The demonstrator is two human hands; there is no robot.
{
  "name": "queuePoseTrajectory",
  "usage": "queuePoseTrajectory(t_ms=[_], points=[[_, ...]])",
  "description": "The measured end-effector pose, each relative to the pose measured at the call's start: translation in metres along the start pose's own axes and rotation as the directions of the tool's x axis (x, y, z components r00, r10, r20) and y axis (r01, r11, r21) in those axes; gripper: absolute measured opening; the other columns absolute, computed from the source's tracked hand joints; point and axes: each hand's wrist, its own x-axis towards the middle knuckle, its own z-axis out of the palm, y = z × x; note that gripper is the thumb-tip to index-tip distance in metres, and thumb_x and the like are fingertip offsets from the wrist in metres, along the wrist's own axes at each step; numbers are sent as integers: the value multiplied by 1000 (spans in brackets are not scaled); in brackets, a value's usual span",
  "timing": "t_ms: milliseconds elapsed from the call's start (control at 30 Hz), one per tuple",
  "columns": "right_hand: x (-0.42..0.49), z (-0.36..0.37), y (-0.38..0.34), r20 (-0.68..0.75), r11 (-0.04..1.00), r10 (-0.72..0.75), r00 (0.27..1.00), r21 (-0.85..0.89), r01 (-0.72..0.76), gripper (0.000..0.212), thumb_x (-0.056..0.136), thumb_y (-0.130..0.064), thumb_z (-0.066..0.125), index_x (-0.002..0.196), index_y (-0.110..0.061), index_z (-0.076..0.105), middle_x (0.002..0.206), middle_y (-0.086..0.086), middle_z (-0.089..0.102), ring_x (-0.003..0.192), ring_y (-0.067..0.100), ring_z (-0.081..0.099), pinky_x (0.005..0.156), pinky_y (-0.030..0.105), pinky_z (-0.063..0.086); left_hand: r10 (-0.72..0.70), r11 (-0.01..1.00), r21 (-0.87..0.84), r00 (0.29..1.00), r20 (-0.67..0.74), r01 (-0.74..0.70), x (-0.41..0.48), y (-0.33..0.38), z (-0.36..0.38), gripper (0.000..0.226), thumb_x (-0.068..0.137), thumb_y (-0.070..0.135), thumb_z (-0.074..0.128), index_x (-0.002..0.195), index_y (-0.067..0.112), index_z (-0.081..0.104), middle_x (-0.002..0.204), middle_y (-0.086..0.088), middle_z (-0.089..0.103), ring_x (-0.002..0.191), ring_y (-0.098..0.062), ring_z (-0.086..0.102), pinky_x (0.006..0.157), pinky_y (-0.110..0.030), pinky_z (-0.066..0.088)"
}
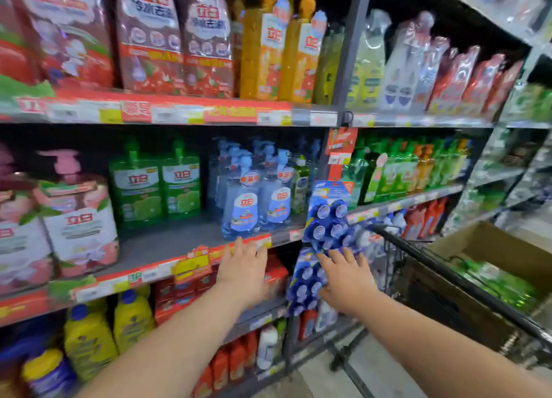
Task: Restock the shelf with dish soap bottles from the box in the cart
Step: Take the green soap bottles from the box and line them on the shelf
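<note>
Both of my hands are stretched out toward the shelving and hold nothing. My left hand [243, 266] is open, its fingers just below the front edge of the middle shelf [167, 242], under clear blue dish soap bottles [257, 200]. My right hand [346, 278] is open with spread fingers in front of a hanging strip of blue round packs [327, 227]. At the right, a cardboard box [490, 248] sits in the black cart [424, 260], with green bottles [501, 284] inside it.
Green refill pouches [155, 185] stand at the back of the middle shelf, with bare shelf in front of them. Pink bottles [74, 212] are at its left. Yellow bottles [89, 335] and red packs fill lower shelves. The upper shelf holds orange pump bottles [277, 48].
</note>
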Motion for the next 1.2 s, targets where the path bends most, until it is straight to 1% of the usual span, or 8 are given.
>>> queuePoseTrajectory(t_ms=[133, 300, 433, 533, 600, 900, 1033, 1200], points=[[-82, 21, 98, 43, 990, 137, 990, 10, -138, 70, 88, -46, 50, 147, -24, 19, 151, 5, 28, 143, 33, 18, 113, 56, 14, 134, 990, -37, 991, 25, -133, -13, 116, 3, 74, 86, 48, 51, 146, 17, 19, 151, -9, 25, 141, -35, 14, 112, -50, 19], [-181, 42, 206, 127, 938, 341, 932, 18, -345, 67, 90, -42, 46, 149, -25, 18, 154, 4, 24, 144, 34, 15, 113, 57, 13, 339, 938, -78, 941, 16, -337, -34, 263, -2, 72, 84, 47, 55, 143, 18, 27, 148, -8, 30, 140, -33, 19, 112, -51, 19], [-239, 57, 261, 150, 888, 447, 882, 39, -457, 71, 88, -47, 50, 148, -26, 19, 154, 4, 25, 144, 35, 16, 114, 55, 14, 458, 886, -82, 889, 10, -456, -48, 348, -9, 69, 84, 43, 56, 142, 18, 27, 146, -7, 32, 138, -32, 21, 111, -50, 19], [-270, 69, 288, 133, 861, 501, 855, 30, -508, 69, 85, -44, 53, 144, -24, 25, 149, 5, 32, 140, 34, 22, 112, 54, 17, 531, 846, -68, 847, 24, -528, -49, 395, -14, 72, 84, 45, 56, 143, 19, 25, 147, -6, 30, 139, -31, 19, 112, -48, 18], [-286, 78, 304, 166, 838, 534, 829, 26, -545, 70, 86, -43, 52, 146, -23, 22, 151, 6, 29, 141, 34, 20, 112, 54, 15, 574, 818, -62, 818, 33, -572, -45, 426, -14, 71, 85, 44, 55, 143, 19, 24, 147, -6, 30, 140, -32, 18, 113, -49, 18], [-297, 104, 423, 216, 705, 695, 686, -14, -709, 73, 88, -44, 54, 147, -22, 18, 153, 5, 25, 144, 34, 13, 112, 57, 12, 764, 640, -102, 645, -24, -762, 17, 580, -8, 66, 86, 44, 52, 142, 18, 28, 146, -5, 33, 137, -28, 25, 111, -46, 23], [-278, 117, 484, 223, 663, 738, 637, -60, -746, 71, 87, -47, 53, 145, -24, 19, 150, 5, 28, 142, 33, 17, 112, 56, 13, 792, 608, -107, 610, 11, -787, 67, 635, -8, 69, 87, 48, 51, 143, 16, 28, 146, -7, 32, 137, -29, 25, 111, -46, 24], [-250, 137, 540, 248, 638, 753, 610, -45, -769, 71, 87, -46, 54, 144, -22, 20, 148, 6, 28, 142, 35, 14, 112, 59, 10, 795, 606, -123, 605, 47, -786, 127, 681, 4, 70, 87, 47, 52, 145, 18, 25, 150, -6, 28, 140, -29, 22, 112, -46, 22]])
